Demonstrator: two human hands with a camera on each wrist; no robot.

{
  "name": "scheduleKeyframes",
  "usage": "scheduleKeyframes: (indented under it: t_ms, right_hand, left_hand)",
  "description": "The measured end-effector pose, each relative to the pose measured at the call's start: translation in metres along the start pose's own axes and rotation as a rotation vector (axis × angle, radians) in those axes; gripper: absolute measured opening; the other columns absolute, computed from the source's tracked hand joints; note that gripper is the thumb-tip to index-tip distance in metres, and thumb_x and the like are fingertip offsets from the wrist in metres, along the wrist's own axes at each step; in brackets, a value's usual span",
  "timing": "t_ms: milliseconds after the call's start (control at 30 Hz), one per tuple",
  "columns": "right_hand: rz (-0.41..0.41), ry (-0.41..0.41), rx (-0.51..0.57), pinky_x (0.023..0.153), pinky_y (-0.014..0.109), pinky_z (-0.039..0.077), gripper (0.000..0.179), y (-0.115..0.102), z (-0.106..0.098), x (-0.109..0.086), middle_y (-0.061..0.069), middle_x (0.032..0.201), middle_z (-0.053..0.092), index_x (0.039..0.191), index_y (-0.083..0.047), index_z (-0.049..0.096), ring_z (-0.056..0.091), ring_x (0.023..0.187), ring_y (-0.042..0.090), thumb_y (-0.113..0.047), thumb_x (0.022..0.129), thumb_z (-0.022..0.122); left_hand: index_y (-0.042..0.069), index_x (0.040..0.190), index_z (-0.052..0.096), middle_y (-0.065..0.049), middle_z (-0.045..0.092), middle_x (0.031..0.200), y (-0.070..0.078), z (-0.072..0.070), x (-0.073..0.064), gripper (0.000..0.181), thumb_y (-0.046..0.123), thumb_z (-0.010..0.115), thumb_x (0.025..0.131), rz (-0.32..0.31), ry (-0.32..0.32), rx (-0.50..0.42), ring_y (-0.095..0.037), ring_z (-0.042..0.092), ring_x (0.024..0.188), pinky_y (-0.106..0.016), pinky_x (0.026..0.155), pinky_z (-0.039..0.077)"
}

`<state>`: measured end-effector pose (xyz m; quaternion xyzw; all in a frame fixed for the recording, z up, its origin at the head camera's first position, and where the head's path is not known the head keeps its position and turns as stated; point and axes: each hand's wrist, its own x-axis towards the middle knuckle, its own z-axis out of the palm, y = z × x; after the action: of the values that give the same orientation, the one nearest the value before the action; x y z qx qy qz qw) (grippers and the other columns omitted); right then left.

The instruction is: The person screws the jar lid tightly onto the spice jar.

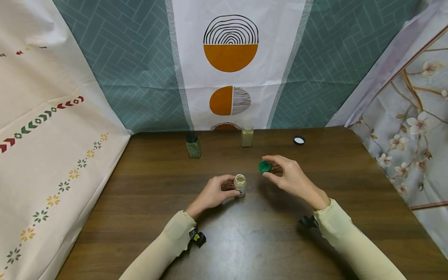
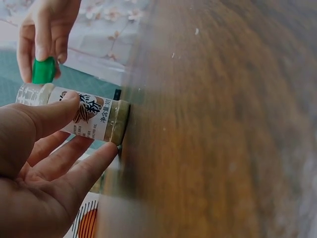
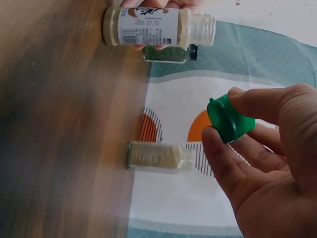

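In the head view my left hand (image 1: pixel 214 192) grips a small open-mouthed spice jar (image 1: pixel 240 186) that stands upright on the table. Its white label with dark lettering shows in the left wrist view, where the jar (image 2: pixel 84 114) holds pale powder and the thumb lies across it. My right hand (image 1: pixel 292 177) pinches a green cap (image 1: pixel 265 167) between thumb and fingers, to the right of the jar and apart from it. The right wrist view shows the hollow side of the green cap (image 3: pixel 229 118).
A square jar of pale powder (image 1: pixel 247 137), without a lid, stands at the table's back edge. Left of it is a dark-capped jar of green herbs (image 1: pixel 194 147). A black lid (image 1: pixel 299 140) with a white inside lies at the back right. Cloth hangs behind the brown table (image 1: pixel 157 194).
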<state>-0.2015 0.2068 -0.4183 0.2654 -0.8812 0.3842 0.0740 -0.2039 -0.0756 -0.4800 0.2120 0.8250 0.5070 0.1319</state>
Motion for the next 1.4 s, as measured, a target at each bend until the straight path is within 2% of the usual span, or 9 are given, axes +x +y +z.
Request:
scheduleKeyframes:
  t_ms: [333,567,900,1200,1400]
  right_hand:
    - [-0.035,0.012,0.042,0.08,0.037,0.064,0.047,-0.006,0.007,0.002,0.013,0.118,0.072,0.134,-0.002,0.064,0.074,0.091,0.023,-0.006,0.09,0.08]
    - [-0.074,-0.016,0.049,0.079,0.034,0.064,0.044,-0.006,0.016,0.0,0.009,0.113,0.074,0.129,-0.003,0.067,0.074,0.088,0.019,-0.005,0.088,0.082]
    - [-0.145,-0.051,0.027,0.074,0.03,0.063,0.043,-0.008,0.027,0.0,0.011,0.119,0.073,0.127,-0.004,0.07,0.072,0.083,0.015,-0.005,0.086,0.083]
    - [-0.17,-0.052,0.011,0.071,0.029,0.063,0.043,-0.011,0.031,0.002,0.012,0.118,0.073,0.127,-0.003,0.07,0.07,0.081,0.013,-0.005,0.086,0.083]
    - [-0.183,-0.034,0.017,0.076,0.033,0.064,0.044,-0.014,0.033,0.003,0.011,0.12,0.072,0.128,-0.002,0.068,0.072,0.087,0.015,-0.006,0.087,0.083]
  left_hand:
    - [0.009,0.131,0.067,-0.011,0.073,0.124,0.001,0.0,0.001,0.041,0.014,0.079,0.092,0.008,0.007,-0.008,-0.027,0.072,0.114,-0.035,0.096,0.059]
    - [0.009,0.131,0.067,-0.011,0.073,0.124,0.001,0.0,0.0,0.041,0.016,0.079,0.093,0.009,0.003,-0.006,-0.027,0.072,0.114,-0.036,0.096,0.06]
    - [0.008,0.131,0.068,-0.012,0.072,0.124,0.002,0.0,-0.001,0.04,0.015,0.079,0.093,0.048,0.0,-0.006,-0.029,0.072,0.113,-0.037,0.094,0.06]
    - [0.01,0.135,0.068,-0.009,0.072,0.129,0.001,-0.001,-0.001,0.044,0.015,0.079,0.092,0.07,0.003,0.015,-0.027,0.073,0.113,-0.036,0.095,0.06]
    - [0.014,0.141,0.065,-0.006,0.071,0.132,-0.001,-0.001,-0.002,0.05,0.017,0.079,0.093,0.07,0.006,0.024,-0.022,0.072,0.113,-0.037,0.095,0.06]
